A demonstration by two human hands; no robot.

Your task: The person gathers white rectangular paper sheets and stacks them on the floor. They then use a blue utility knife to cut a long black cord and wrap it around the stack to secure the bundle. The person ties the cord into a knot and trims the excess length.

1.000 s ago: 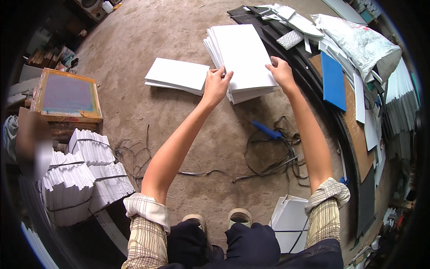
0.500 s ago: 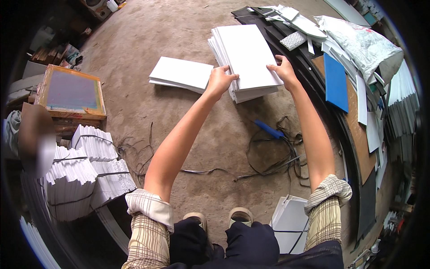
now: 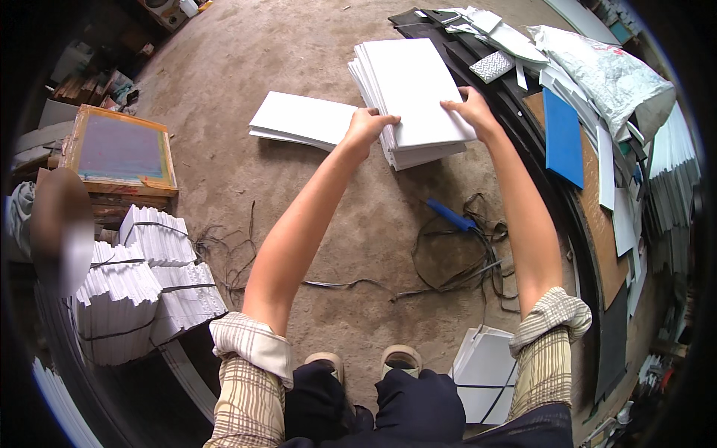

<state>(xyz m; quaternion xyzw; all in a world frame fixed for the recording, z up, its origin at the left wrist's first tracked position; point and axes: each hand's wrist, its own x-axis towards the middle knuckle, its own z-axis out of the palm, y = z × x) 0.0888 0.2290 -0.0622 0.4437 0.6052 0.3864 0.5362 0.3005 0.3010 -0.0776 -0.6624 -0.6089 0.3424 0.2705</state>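
A tall stack of white rectangular boards stands on the floor ahead of me, its layers slightly uneven along the left side. My left hand grips the stack's near left edge, thumb on the top board and fingers down the side. On the right edge, my right hand holds it the same way, its thumb lying on top. The undersides of both hands' fingers are partly hidden. Just left of this stack, a lower pile of white boards lies on the floor.
Tangled black straps and a blue-handled tool lie between my arms. Strapped white bundles sit at left below a wooden-framed screen; another bundle is by my feet. Scrap sheets, a blue panel and a white sack line the right.
Both hands keep their places on the stack. My right thumb has slid slightly inward over the top board, and my left thumb lies a little flatter. The view has shifted slightly.
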